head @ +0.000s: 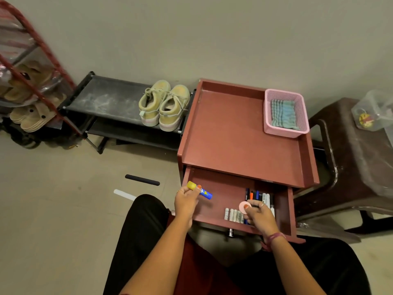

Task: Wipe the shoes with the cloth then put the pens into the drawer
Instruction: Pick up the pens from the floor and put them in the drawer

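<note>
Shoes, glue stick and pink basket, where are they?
shoes (164, 105): head view, on the right shoe's tongue.
glue stick (205, 193): head view, on its blue body.
pink basket (284, 131): head view, on its near wall.

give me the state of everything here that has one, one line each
drawer: pulled open
pens: lying in the drawer's right side
batteries: lying in a row in the drawer
glue stick: capped, held over the drawer
left hand: grips the glue stick
right hand: holds a pink round thing
cloth: folded in the pink basket
shoes: paired on the black rack
</note>
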The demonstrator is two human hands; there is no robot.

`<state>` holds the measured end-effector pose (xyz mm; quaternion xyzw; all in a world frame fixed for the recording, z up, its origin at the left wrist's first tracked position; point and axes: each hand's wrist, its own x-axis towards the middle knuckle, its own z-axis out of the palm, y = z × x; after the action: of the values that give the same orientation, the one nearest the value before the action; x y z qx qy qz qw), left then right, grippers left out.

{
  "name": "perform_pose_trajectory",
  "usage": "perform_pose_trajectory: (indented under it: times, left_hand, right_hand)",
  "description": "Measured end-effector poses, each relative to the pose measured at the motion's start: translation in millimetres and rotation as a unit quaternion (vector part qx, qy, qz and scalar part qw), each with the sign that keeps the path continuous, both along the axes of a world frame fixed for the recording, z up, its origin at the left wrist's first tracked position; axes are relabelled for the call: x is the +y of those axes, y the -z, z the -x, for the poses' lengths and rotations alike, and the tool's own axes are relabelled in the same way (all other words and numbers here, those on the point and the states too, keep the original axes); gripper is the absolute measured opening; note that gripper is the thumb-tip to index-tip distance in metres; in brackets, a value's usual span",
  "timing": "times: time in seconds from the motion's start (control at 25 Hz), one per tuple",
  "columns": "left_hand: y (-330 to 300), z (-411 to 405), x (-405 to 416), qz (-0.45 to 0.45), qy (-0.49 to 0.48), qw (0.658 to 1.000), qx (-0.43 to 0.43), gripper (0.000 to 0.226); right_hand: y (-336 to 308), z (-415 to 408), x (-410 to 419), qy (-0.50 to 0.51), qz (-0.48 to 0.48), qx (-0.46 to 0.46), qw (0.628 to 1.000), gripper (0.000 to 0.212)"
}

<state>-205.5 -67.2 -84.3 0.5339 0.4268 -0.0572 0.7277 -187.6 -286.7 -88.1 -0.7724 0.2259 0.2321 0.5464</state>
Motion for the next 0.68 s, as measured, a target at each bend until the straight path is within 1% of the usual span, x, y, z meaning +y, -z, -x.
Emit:
perform_pose_trajectory:
  times: [0.04,0.16,0.24,0.32,0.44,0.48,0.56,0.68]
  left_hand:
    - [8,-1,-2,-0.018,0.017,1.000,0.012,0.017]
    - [41,-3,-5,-0.057,0.064,0.995,0.046,0.037]
    - [59,-4,-5,-0.064,0.083,0.993,0.063,0.041]
    - [60,-4,-2,-0.075,0.101,0.989,0.082,0.035]
    - [51,-3,0,-0.060,0.089,0.989,0.104,0.008]
    - [50,-3,1,-0.048,0.080,0.989,0.113,0.004]
    - [52,-2,1,-0.035,0.069,0.989,0.129,0.006]
    - [57,1,-1,-0.022,0.061,0.985,0.161,0.015]
  right_hand:
    - [3,-5,0,-0.009,0.003,0.003,1.000,0.018]
    - [16,-22,3,-0.046,0.008,0.023,0.999,0.020]
    - [26,-33,6,-0.061,0.009,0.040,0.997,0.021]
    - [34,-41,8,-0.060,0.008,0.049,0.997,0.022]
    - [44,-45,10,-0.073,0.010,0.056,0.996,0.019]
    - [49,-45,12,-0.092,0.018,0.059,0.994,0.019]
    - [61,-44,16,-0.152,0.060,0.058,0.985,0.023]
    - [78,-44,30,-0.255,0.158,0.045,0.953,0.028]
